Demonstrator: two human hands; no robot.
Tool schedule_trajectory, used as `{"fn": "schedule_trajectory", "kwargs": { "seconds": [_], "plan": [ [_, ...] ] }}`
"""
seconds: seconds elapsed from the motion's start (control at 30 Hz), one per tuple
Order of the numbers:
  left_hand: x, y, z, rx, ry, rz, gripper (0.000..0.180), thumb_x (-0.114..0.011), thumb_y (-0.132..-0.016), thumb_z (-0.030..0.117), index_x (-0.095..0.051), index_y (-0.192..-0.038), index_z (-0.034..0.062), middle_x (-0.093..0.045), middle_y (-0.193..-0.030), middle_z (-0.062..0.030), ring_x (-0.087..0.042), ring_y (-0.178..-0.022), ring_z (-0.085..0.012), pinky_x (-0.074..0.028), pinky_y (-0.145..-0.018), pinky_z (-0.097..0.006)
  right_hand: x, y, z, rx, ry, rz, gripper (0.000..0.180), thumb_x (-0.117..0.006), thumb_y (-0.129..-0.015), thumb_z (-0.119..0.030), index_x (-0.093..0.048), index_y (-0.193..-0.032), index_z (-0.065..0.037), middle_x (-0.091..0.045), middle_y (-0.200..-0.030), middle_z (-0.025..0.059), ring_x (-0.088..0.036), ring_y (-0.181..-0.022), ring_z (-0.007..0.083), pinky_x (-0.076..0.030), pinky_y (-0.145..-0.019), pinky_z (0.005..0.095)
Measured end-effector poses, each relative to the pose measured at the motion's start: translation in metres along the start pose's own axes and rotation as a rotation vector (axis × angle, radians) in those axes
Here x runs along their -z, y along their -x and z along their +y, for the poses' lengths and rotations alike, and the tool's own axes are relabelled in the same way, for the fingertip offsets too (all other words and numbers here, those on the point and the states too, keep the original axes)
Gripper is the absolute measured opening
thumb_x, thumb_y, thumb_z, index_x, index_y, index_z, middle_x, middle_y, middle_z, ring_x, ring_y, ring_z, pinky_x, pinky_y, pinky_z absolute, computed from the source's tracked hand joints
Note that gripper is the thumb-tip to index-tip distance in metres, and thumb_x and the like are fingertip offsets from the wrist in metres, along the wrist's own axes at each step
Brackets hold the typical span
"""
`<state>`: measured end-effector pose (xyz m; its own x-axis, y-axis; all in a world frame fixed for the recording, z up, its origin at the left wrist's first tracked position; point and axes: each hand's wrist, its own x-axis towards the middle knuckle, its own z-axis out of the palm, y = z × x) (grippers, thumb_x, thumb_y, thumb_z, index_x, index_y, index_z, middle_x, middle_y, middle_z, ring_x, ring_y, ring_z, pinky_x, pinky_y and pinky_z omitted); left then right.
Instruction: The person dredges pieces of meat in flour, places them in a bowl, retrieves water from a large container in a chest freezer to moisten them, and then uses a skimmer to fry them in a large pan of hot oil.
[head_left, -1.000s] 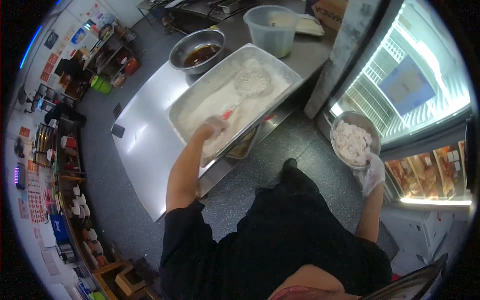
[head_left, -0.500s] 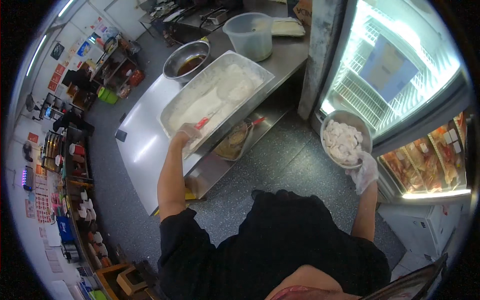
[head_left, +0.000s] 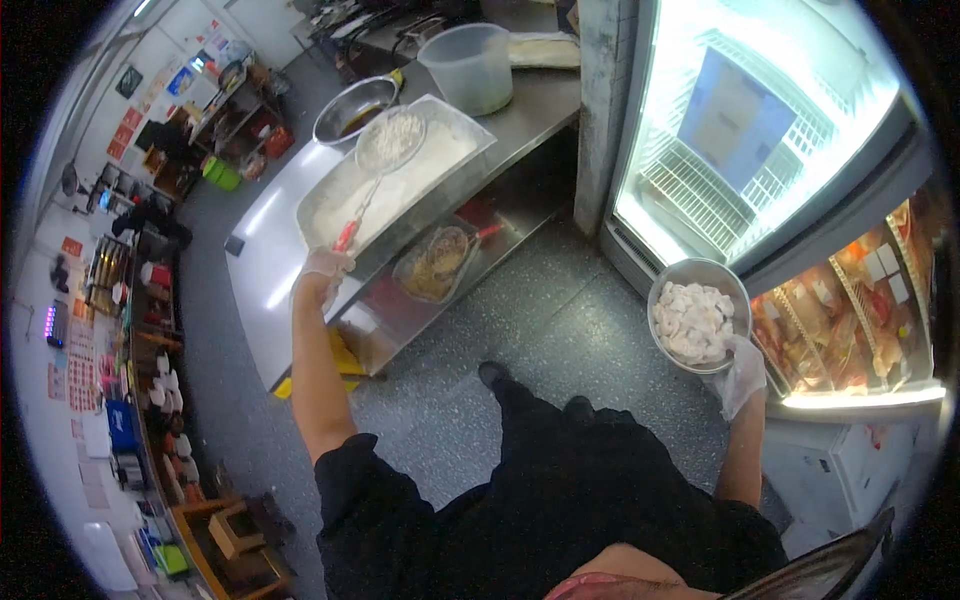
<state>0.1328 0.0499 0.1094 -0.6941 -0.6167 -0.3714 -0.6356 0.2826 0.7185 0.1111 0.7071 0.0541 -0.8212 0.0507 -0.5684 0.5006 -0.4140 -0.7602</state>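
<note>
A wire-mesh strainer (head_left: 392,142) with a red handle is gripped in my gloved left hand (head_left: 325,272). Its round head holds pale, floury bits and is over the far part of a large rectangular tub (head_left: 425,222). White flour (head_left: 440,165) fills the tub's bottom. Off to the right, my gloved right hand (head_left: 742,375) grips a round metal bowl (head_left: 690,268) by its near edge. Floured, lumpy white pieces (head_left: 695,322) are heaped inside that bowl. Some of the right fingers are hidden beneath the bowl.
Beyond the tub are a metal bowl of dark liquid (head_left: 330,118) and a translucent bucket (head_left: 465,75) on the steel table (head_left: 255,285). A lower shelf carries a clear container (head_left: 435,265). At right, a lit fridge (head_left: 690,190) stands by packed meat (head_left: 840,320).
The strainer has come up out of the flour, and its loaded head now shows clearly. My left hand is a little nearer and further left. The right-hand bowl sits slightly lower in view.
</note>
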Motion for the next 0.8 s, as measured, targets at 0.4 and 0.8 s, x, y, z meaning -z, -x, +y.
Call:
{"fn": "schedule_trajectory", "kwargs": {
  "seconds": [0.4, 0.8],
  "plan": [
    [-0.118, 0.146, -0.039, 0.045, 0.460, -0.541, 0.023, -0.050, -0.086, 0.011, -0.058, -0.105, -0.0001, -0.047, -0.062, 0.0055, -0.037, -0.044, -0.0006, -0.026, -0.037, -0.016, -0.008, -0.003, -0.017, 0.039, 0.044, 0.018, 0.042, -0.044, -0.079, -0.012, -0.043, -0.114, 0.010, -0.058, -0.105, 0.0187, -0.063, -0.080, 0.0272, -0.047, -0.050, 0.0334],
    [-0.261, -0.031, -0.232, 0.239, 0.032, -0.165, 0.026, -0.058, -0.073, 0.016, -0.061, -0.098, 0.0076, -0.056, -0.069, -0.0042, -0.054, -0.058, -0.0150, -0.043, -0.054, -0.032, -0.073, -0.047, 0.054, 0.076, 0.109, 0.278, 0.044, -0.049, -0.077, -0.015, -0.045, -0.116, 0.004, -0.061, -0.101, 0.0143, -0.064, -0.076, 0.0227, -0.049, -0.049, 0.0294]
  ]
}}
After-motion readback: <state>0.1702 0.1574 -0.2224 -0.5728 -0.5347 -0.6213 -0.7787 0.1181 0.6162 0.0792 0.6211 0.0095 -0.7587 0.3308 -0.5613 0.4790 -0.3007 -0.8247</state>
